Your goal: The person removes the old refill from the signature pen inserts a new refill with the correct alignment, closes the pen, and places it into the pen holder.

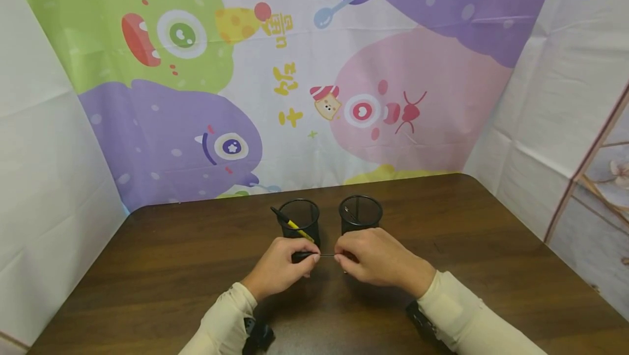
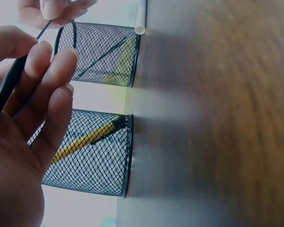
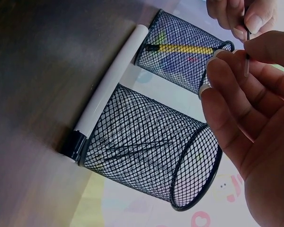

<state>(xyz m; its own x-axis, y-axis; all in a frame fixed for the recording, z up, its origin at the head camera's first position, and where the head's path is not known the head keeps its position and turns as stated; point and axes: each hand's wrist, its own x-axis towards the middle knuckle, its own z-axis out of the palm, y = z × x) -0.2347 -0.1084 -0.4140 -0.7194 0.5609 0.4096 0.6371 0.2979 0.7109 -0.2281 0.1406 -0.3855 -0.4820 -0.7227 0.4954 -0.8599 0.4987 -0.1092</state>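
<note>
My left hand [image 1: 284,265] grips a slim black pen-like barrel [image 2: 12,82]. A thin dark rod [image 1: 327,255] runs from its end toward my right hand [image 1: 375,256]. There, thumb and fingers pinch the rod, and its pale tip [image 3: 246,68] shows past them in the right wrist view. Whether the rod is fixed in the barrel, I cannot tell. Just beyond the left hand stands a black mesh cup [image 1: 301,229] holding a yellow-and-black pen [image 1: 295,226]. Behind the right hand is a second mesh cup [image 1: 361,223] with thin dark sticks inside.
A white tube with a black end [image 3: 111,80] lies on the table along the base of the second cup. The brown wooden table [image 1: 196,267] meets a cartoon-printed cloth [image 1: 295,164] at the back and pale cloth walls at both sides.
</note>
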